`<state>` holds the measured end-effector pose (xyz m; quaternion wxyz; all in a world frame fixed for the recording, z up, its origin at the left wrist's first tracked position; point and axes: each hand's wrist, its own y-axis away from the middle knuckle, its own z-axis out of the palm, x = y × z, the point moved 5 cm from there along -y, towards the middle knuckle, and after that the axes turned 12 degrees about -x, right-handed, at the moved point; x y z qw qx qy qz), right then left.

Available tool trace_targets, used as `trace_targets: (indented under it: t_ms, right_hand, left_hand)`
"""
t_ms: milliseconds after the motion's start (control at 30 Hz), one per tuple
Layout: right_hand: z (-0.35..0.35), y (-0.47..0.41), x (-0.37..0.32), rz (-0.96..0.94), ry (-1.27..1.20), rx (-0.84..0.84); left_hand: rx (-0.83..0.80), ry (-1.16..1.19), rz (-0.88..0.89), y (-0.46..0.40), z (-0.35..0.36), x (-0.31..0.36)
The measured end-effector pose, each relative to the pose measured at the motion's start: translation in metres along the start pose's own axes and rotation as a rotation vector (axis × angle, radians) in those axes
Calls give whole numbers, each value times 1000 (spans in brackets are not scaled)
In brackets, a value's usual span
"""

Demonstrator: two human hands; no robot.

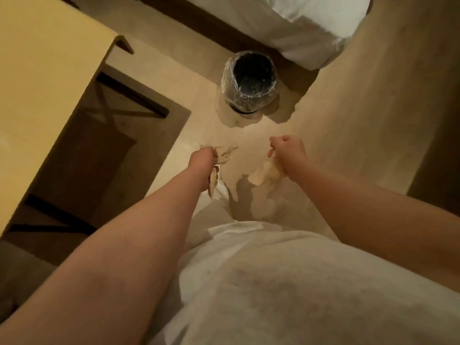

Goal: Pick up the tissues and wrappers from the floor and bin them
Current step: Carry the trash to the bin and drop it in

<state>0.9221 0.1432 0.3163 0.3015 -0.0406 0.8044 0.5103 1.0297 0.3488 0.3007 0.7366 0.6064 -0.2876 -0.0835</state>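
Left hand: the left hand (202,155) is seen from behind at the end of a bare forearm, clenched around crumpled, thin, tan-and-white wrappers (220,155); the fingers themselves are hidden behind the wrist.
Left-hand load: the wrappers are shown spilling out beyond the fist on its far side and trailing down beneath the wrist on the side nearer the body; how many pieces are held cannot be told through the blur.
Right hand: the right hand (288,148) is closed into a fist, knuckles up, grasping a soft, pale cream wad of tissue (265,173).
Right-hand load: the tissue is seen hanging below and to the inner side of the fist, clear of the floor.
Bin: a round black waste bin lined with a clear plastic bag (249,82) is placed ahead of both fists, well apart from them and roughly midway between their lines; its mouth is open and dark inside.
Floor: pale beige tiled floor (174,78) is shown beneath both fists and around the bin.
Surroundings: a yellow wooden table top (42,78) lies outward of the left fist; white bedding (311,23) lies beyond the bin.
Clothing: a white garment (286,282) is seen under both forearms, nearer the body than the fists.
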Motion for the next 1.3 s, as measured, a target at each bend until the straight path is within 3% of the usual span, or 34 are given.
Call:
trace_targets:
  t_ms: [233, 533, 833, 1033, 1167, 1300]
  right_hand:
    - [-35, -55, -57, 129, -279, 78]
    - [-80, -165, -114, 248, -454, -23]
    - [-83, -315, -119, 435, -507, -108]
    - [-66, -427, -87, 470, -501, -142]
    - [-48, -496, -71, 432, -761, -275]
    - [-29, -540, -73, 390, -922, -447]
  left_hand:
    - [-105, -63, -50, -39, 24, 118]
    - [-62, -214, -115, -130, 81, 233]
    - [-70, -156, -344, -256, 130, 288]
    - [-81, -346, -343, -380, 145, 314]
    - [-167, -399, -357, -459, 141, 323]
    - [-395, -520, -381, -504, 145, 325]
